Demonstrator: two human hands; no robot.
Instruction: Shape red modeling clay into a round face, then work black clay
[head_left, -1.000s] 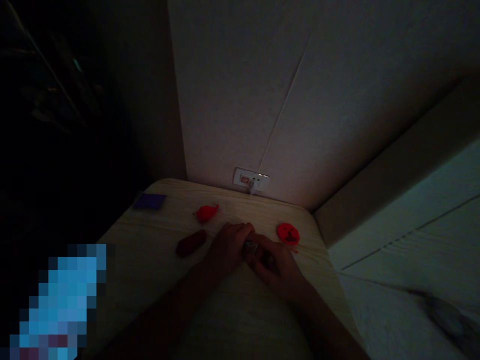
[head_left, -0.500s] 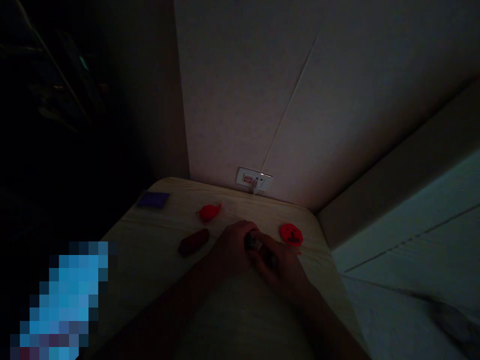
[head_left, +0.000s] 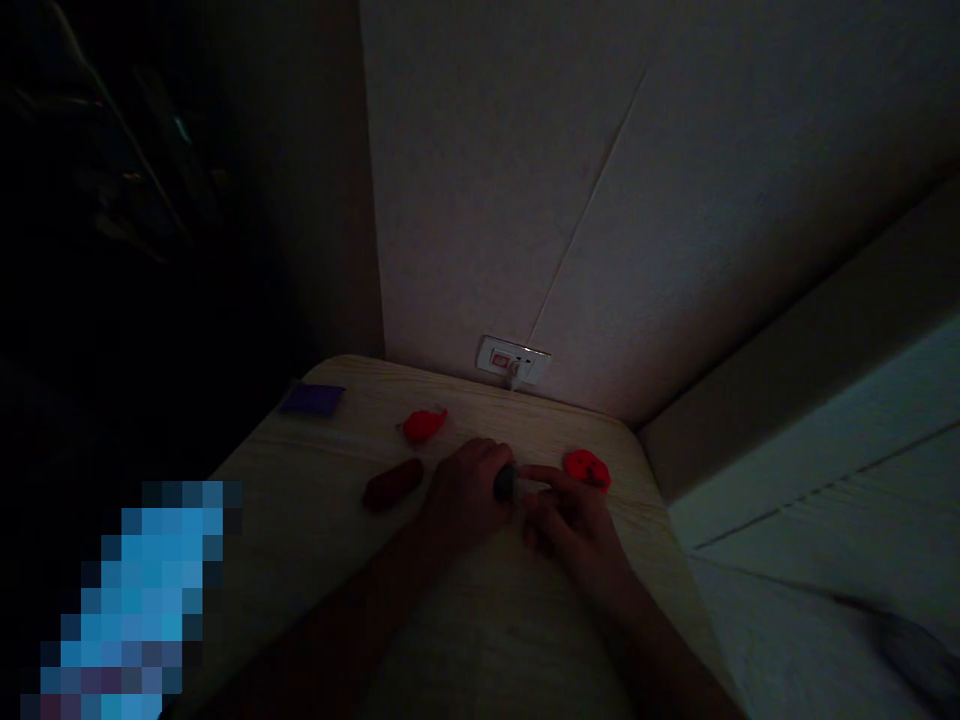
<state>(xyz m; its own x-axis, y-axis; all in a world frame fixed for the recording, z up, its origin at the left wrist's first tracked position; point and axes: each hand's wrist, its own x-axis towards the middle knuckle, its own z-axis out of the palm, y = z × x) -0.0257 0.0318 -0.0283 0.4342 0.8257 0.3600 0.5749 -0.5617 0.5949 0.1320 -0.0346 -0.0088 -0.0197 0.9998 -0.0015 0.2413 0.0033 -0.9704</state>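
Observation:
My left hand [head_left: 469, 487] is closed around a small dark lump [head_left: 504, 484], whose rounded end shows beside the thumb side. Pale clear wrapper [head_left: 520, 486] appears at the lump's right end, dim and hard to make out. My right hand [head_left: 574, 525] has its index finger stretched to that wrapper and its other fingers curled, seemingly pinching the film. Left of my left hand lies a dark red, sausage-shaped piece [head_left: 393, 486]. A bright red wrapped lump [head_left: 424, 426] rests behind it. Close beyond my right hand is a flat red disc [head_left: 586, 469] with dark marks.
The pale wooden table [head_left: 480, 630] meets a wall with a socket [head_left: 513, 360] and a plug in it. A purple packet [head_left: 313, 400] lies at the back left corner. On the right stands a pale panel [head_left: 810, 430]. A pixelated blue patch covers the lower left.
My right hand has drawn back slightly from my left, its index finger now straighter. More of the dark lump's end shows. The view has shifted a little, moving everything slightly right.

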